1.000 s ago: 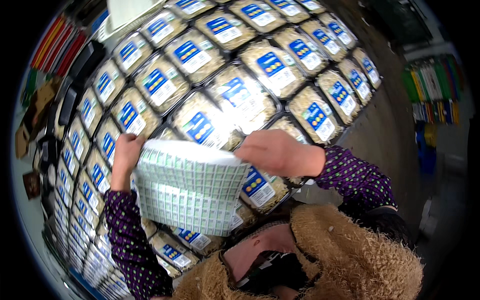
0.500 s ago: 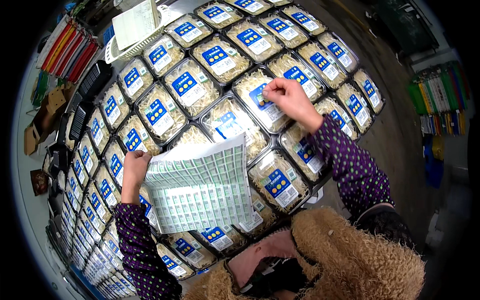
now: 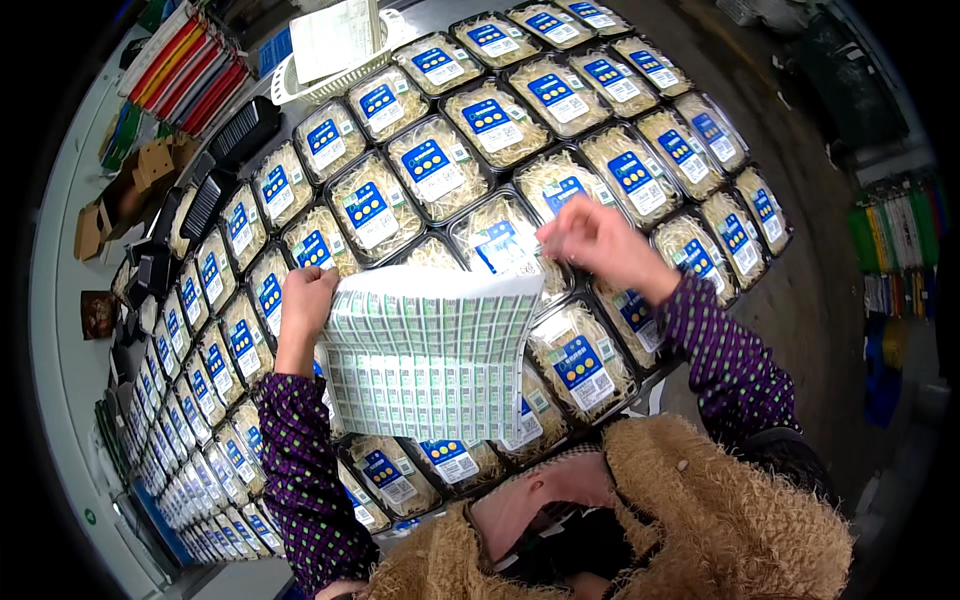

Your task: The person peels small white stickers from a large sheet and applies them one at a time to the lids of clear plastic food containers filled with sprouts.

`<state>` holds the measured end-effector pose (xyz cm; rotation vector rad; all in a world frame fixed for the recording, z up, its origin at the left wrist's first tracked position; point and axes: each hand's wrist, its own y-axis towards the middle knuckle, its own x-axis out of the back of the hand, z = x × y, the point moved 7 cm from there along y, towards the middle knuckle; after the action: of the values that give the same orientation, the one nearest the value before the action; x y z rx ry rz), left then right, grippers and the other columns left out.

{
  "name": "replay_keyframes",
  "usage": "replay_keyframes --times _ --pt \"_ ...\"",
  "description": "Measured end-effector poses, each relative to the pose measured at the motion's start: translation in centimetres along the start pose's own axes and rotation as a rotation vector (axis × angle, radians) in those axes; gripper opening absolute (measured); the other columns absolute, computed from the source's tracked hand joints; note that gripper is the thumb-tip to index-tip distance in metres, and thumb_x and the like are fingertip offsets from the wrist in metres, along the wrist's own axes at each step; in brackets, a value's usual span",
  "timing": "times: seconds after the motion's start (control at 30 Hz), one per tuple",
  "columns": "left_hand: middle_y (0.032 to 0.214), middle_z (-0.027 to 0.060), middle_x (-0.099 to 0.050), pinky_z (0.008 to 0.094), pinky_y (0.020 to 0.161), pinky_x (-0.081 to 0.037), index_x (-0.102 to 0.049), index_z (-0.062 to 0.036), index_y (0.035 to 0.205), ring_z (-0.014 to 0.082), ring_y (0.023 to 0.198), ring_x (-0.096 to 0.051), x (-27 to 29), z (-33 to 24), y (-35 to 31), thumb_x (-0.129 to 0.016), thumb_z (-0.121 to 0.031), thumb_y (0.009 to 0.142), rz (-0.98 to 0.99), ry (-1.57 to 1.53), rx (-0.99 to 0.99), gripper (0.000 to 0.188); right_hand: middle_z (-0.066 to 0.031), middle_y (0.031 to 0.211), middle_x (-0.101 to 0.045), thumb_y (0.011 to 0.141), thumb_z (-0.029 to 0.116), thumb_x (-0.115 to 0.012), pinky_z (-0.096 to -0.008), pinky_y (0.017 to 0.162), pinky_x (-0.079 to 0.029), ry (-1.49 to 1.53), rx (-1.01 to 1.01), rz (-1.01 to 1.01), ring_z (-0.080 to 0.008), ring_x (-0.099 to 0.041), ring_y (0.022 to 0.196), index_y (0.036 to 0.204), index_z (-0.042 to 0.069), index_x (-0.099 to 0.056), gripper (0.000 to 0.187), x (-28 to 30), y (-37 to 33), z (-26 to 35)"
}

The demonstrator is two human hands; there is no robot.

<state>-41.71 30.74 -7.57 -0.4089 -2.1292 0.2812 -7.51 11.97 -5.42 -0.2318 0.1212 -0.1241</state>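
Note:
My left hand [image 3: 308, 305] pinches the upper left corner of a sheet of small green-and-white stickers [image 3: 425, 370], which hangs bowed over the trays. My right hand [image 3: 605, 245] is lifted to the right of the sheet's upper edge, its fingers bent and smeared by motion; whether anything is between them I cannot make out. Below and beyond it lies a clear-lidded tray of pale bean sprouts [image 3: 545, 175] with a blue-and-white label. Another such tray [image 3: 582, 365] sits just right of the sheet, and the sheet hides several more.
Rows of similar trays cover the metal table [image 3: 300, 108]. A white basket [image 3: 330, 88] with papers stands at the far left, near empty black trays [image 3: 245, 132]. Cardboard boxes [image 3: 130, 205] and hanging coloured bags [image 3: 185, 70] are further left. Floor [image 3: 800, 190] runs along the right side.
My right hand has drawn back from a tray's label toward the sheet. The sheet, still in my left hand, has flattened somewhat. The whole view has shifted, moving the trays rightward in the picture.

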Motion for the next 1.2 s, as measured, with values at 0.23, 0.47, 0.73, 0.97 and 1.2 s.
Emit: replay_keyframes --times 0.23,0.47,0.73,0.97,1.2 --pt "0.062 -0.0062 -0.048 0.0264 0.05 -0.031 -0.059 -0.0027 0.07 0.0057 0.057 -0.039 0.7 -4.2 -1.9 -0.06 -0.023 0.09 -0.059 -0.483 -0.209 0.029 -0.0036 0.089 -0.064 0.083 0.001 -0.069 -0.0215 0.07 -0.05 0.009 0.223 -0.293 -0.0074 -0.061 0.081 0.09 0.004 -0.053 0.017 -2.3 -6.7 2.7" --pt "0.095 0.0062 -0.067 0.0234 0.072 -0.049 -0.062 0.0043 0.102 0.0101 0.081 -0.063 2.7 -7.4 -11.4 -0.055 -0.018 0.096 0.153 -1.026 -0.273 0.024 -0.0067 0.085 -0.068 0.086 0.004 -0.066 -0.0202 0.068 -0.051 0.33 0.134 -0.308 -0.0086 -0.064 0.076 0.096 -0.004 -0.065 0.013 -0.7 -8.6 2.8" --pt "0.109 0.0152 -0.064 0.0301 0.083 -0.05 -0.057 0.0092 0.112 0.0178 0.095 -0.064 1.7 -13.6 -15.3 -0.051 -0.025 0.097 0.05 -1.241 -0.343 0.038 -0.0093 0.083 -0.069 0.085 0.006 -0.067 -0.0232 0.066 -0.051 0.527 -0.015 -0.272 -0.0118 -0.064 0.073 0.086 -0.007 -0.067 0.013 3.8 -7.6 2.6" --pt "0.107 0.0096 -0.06 0.0258 0.081 -0.043 -0.062 0.0084 0.101 0.0133 0.087 -0.057 0.9 -16.3 -12.8 -0.057 -0.015 0.09 -0.249 -1.124 -0.52 0.026 -0.0109 0.092 -0.069 0.085 0.005 -0.067 -0.0227 0.074 -0.052 0.231 0.064 -0.084 -0.0109 -0.065 0.081 0.102 -0.007 -0.065 0.021 9.7 -7.4 5.8" --pt "0.085 0.0036 -0.058 0.0209 0.07 -0.041 -0.063 0.0044 0.092 0.0084 0.074 -0.054 -1.5 -17.7 -13.1 -0.054 -0.016 0.095 -0.25 -1.11 -0.489 0.022 -0.0039 0.085 -0.065 0.085 0.004 -0.068 -0.0202 0.066 -0.05 0.006 0.182 0.125 -0.0057 -0.061 0.076 0.094 -0.003 -0.063 0.013 12.1 -6.5 7.0"
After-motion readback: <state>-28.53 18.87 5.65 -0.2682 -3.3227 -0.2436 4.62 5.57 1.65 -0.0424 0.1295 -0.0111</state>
